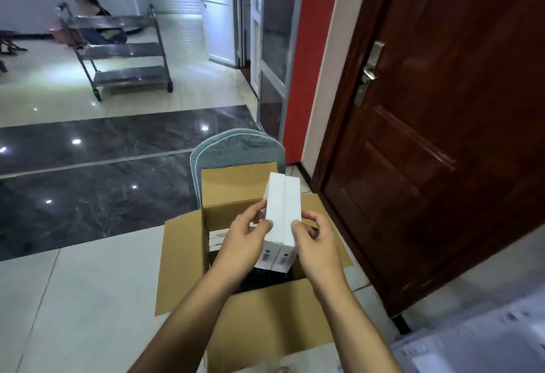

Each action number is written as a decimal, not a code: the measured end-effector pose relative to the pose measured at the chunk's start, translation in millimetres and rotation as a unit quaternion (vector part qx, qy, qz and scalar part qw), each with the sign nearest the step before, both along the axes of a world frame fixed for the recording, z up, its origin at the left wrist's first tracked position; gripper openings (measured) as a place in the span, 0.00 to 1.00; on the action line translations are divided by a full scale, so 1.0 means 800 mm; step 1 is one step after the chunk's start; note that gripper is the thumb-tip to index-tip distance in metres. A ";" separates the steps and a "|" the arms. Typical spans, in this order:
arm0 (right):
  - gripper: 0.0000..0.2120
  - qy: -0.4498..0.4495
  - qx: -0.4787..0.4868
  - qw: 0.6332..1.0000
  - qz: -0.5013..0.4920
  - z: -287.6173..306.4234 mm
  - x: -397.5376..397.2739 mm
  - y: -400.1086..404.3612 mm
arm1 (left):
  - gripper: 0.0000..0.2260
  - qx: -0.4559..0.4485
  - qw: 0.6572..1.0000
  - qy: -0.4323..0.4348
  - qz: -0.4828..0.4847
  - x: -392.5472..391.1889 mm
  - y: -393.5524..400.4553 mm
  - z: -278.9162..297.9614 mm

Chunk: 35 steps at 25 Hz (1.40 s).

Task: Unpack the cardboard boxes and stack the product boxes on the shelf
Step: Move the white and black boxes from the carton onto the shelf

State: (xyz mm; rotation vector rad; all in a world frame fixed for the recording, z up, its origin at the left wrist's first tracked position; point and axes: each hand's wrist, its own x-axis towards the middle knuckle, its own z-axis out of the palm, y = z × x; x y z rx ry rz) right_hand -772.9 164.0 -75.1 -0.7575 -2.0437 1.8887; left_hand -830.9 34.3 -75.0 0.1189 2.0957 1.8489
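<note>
Boxes (282,210), two white ones pressed side by side, sit clamped between both hands just above the open carton (236,269) on the floor (73,299). The left hand (241,248) grips the left box with thumb on top and fingers curled on its far side; the right hand (315,243) pinches the right box the same way. Squeezing from opposite sides likely keeps the pair together as one block, so both come out in a single lift. Their labelled near ends tilt down toward the carton mouth, the far ends raised over the far flap. The flaps are folded outward, which leaves the opening free for the hands. More white packs (218,238) show inside at the left, so unpacking looks only partly done. The trolley (118,48), with metal shelves, stands well apart at the far left, perhaps the destination. A brown door (442,136) is at right.
</note>
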 end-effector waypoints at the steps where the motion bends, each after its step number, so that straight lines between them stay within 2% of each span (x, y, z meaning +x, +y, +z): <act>1: 0.07 0.006 0.000 1.000 -0.012 0.004 0.011 -0.002 | 0.19 0.001 1.000 0.001 -0.007 0.007 0.001 0.004; 7: 0.07 0.043 0.014 0.996 -0.072 0.032 0.083 -0.003 | 0.19 -0.005 0.997 0.025 -0.079 0.063 0.009 0.034; 11: 0.09 0.061 0.030 0.991 -0.114 0.044 0.134 0.000 | 0.24 0.013 0.993 0.013 -0.115 0.104 0.019 0.052; 16: 0.07 0.061 0.038 0.981 -0.181 0.049 0.200 0.008 | 0.19 -0.001 0.983 0.010 -0.184 0.157 0.040 0.067; 21: 0.08 0.068 0.044 0.971 -0.226 0.060 0.263 0.035 | 0.17 0.016 0.967 0.057 -0.248 0.205 0.079 0.083; 26: 0.11 0.060 0.032 0.961 -0.267 0.065 0.317 0.071 | 0.18 0.023 0.955 0.053 -0.291 0.254 0.126 0.088; 35: 0.08 0.051 0.038 0.943 -0.325 0.074 0.446 0.148 | 0.17 0.027 0.933 0.048 -0.355 0.367 0.226 0.089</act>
